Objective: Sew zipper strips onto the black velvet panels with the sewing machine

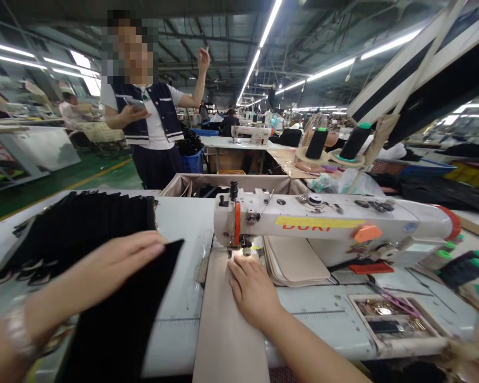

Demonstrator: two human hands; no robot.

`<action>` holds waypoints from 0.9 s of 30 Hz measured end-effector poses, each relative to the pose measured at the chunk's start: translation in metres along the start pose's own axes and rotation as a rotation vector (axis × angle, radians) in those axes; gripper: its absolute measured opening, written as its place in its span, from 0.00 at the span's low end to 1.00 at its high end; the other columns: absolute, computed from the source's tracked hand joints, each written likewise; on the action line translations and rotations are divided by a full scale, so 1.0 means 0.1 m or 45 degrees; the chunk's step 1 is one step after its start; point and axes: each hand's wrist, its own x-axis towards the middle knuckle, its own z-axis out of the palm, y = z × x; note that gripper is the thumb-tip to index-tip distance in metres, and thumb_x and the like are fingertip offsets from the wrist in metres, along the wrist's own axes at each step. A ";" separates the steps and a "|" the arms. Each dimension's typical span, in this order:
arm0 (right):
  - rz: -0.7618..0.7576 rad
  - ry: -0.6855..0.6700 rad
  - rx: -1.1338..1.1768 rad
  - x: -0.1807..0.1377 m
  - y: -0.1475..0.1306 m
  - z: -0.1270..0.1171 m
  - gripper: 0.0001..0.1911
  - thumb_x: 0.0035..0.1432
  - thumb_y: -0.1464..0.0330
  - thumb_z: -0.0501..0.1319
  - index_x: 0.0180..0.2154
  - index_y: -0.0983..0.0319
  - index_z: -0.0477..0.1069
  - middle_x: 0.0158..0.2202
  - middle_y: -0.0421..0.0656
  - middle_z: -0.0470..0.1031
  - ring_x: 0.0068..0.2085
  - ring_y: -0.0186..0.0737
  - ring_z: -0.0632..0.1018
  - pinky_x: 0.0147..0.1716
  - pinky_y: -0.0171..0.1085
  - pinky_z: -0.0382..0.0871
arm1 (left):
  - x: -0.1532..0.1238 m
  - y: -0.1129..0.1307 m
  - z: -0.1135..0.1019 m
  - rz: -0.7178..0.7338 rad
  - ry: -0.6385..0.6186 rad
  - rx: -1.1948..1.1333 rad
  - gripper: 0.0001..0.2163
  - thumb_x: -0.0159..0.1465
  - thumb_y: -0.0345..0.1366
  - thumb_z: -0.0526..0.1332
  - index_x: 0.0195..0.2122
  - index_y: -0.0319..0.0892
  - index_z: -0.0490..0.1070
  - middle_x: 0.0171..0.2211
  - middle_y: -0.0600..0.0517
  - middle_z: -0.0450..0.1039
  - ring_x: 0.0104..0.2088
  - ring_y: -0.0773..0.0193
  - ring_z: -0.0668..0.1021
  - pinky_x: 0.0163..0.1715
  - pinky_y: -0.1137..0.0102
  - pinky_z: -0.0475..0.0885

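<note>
My left hand is at the left with its fingers straight and together over a black fabric panel. The panel hangs from the hand, whose thumb is hidden. My right hand lies on a long beige fabric strip, fingers spread a little and slightly bent, their tips close to the presser foot. The strip runs from under the head of the white sewing machine towards me. Beyond my left hand, several black fabric pieces lie overlapped in a fanned pile.
Beige panels are stacked under the machine arm. At the right sit a small parts tray, pink-handled scissors and thread spools. Behind the table stands a person holding a phone, with one hand raised. A fabric-lined bin adjoins the table's far edge.
</note>
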 end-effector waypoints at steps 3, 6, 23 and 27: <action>-0.008 -0.003 -0.006 -0.01 -0.01 -0.02 0.20 0.67 0.69 0.56 0.59 0.58 0.63 0.60 0.45 0.66 0.61 0.48 0.64 0.62 0.49 0.57 | 0.39 0.33 0.76 0.055 -0.332 -0.158 0.13 0.65 0.43 0.54 0.42 0.44 0.74 0.36 0.54 0.78 0.37 0.62 0.78 0.40 0.72 0.71; -0.003 -0.009 -0.003 -0.01 0.00 -0.05 0.21 0.66 0.72 0.54 0.60 0.60 0.63 0.60 0.46 0.66 0.61 0.47 0.64 0.63 0.49 0.56 | 0.59 0.43 1.33 -0.018 -0.279 -0.116 0.07 0.61 0.39 0.59 0.33 0.42 0.73 0.30 0.53 0.77 0.32 0.61 0.78 0.32 0.71 0.68; 0.042 -0.079 0.020 0.03 0.03 -0.01 0.26 0.67 0.63 0.57 0.63 0.62 0.60 0.60 0.48 0.66 0.61 0.50 0.64 0.64 0.50 0.54 | 0.82 0.37 1.61 -0.023 -0.110 0.062 0.06 0.63 0.36 0.59 0.33 0.40 0.73 0.33 0.48 0.77 0.35 0.57 0.78 0.34 0.67 0.69; 0.042 -0.067 0.033 0.03 0.04 -0.01 0.27 0.65 0.63 0.59 0.63 0.61 0.60 0.60 0.47 0.67 0.60 0.50 0.65 0.64 0.52 0.54 | 0.72 0.41 1.56 0.063 -0.082 0.089 0.05 0.64 0.32 0.59 0.39 0.40 0.74 0.39 0.47 0.77 0.42 0.55 0.78 0.43 0.63 0.71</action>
